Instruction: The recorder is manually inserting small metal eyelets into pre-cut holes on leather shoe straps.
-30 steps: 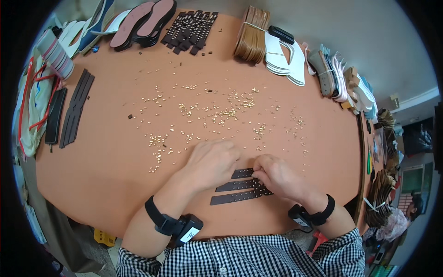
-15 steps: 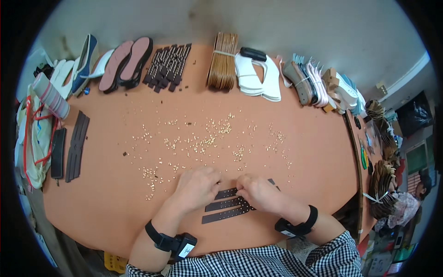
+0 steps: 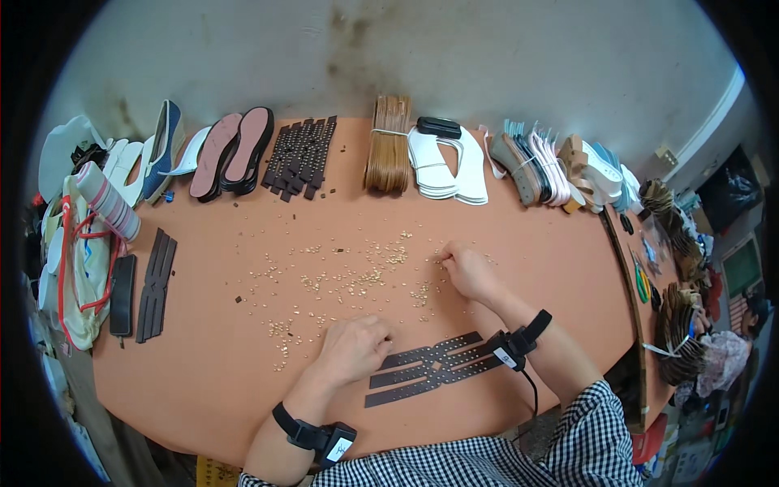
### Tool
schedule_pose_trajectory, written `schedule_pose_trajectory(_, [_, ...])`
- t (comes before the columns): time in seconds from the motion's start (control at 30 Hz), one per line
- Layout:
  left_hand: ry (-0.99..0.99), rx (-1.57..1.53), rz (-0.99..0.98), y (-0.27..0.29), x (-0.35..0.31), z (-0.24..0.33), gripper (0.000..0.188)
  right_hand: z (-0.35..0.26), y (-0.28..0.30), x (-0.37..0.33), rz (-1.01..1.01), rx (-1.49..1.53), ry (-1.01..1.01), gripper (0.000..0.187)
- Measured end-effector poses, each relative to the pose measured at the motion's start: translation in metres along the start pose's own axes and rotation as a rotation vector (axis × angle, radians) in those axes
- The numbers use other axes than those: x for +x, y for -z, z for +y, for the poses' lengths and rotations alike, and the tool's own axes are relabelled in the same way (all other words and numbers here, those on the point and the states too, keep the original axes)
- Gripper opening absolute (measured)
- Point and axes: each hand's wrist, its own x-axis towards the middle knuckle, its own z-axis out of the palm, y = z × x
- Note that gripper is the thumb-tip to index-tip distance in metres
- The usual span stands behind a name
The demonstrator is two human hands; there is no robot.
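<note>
A dark brown strap piece [image 3: 436, 367], cut into several strips joined at the middle and dotted with small gold studs, lies flat in front of me. My left hand [image 3: 355, 349] rests beside its upper left strip, fingers curled together; whatever they hold is hidden. Further out, my right hand [image 3: 471, 272] is over the table at the right side of the loose gold studs [image 3: 393, 256], its thumb and fingertips pinched. Anything in that pinch is too small to make out. The studs lie scattered across the middle of the orange-brown tabletop [image 3: 227, 373].
Along the back stand pink-topped soles [image 3: 249, 146], a pile of studded dark straps [image 3: 299, 158], a tied brown bundle [image 3: 388, 146], white cut pieces [image 3: 446, 170] and tied shoe parts [image 3: 531, 166]. Plain dark straps [image 3: 157, 284] and a black bar [image 3: 122, 296] lie at left. A person [image 3: 730, 349] is far right.
My right hand has left the strap piece and reached forward to the studs, uncovering the piece's right half. My left hand has stayed near the strips. The view has tilted up slightly.
</note>
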Motion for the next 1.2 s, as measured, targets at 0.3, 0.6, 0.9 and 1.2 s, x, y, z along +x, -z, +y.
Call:
schedule_pose_trajectory(0.3, [-0.013,-0.013,0.028,-0.005,0.001,-0.004,0.009,0.014,-0.005,0.007,-0.049,-0.066,0.095,0.012])
schedule_pose_trajectory(0.6, [-0.021,-0.007,0.043,-0.005,0.001,-0.005,0.010,0.004,-0.001,0.001,-0.052,-0.048,0.076,0.012])
schedule_pose_trajectory(0.9, [-0.002,-0.024,0.015,-0.006,0.001,-0.006,0.010,0.019,0.011,0.007,-0.084,-0.135,-0.072,0.012])
schedule_pose_trajectory(1.2, [-0.013,0.002,0.027,-0.006,0.001,-0.006,0.011,0.022,0.001,0.016,-0.014,0.069,0.014,0.016])
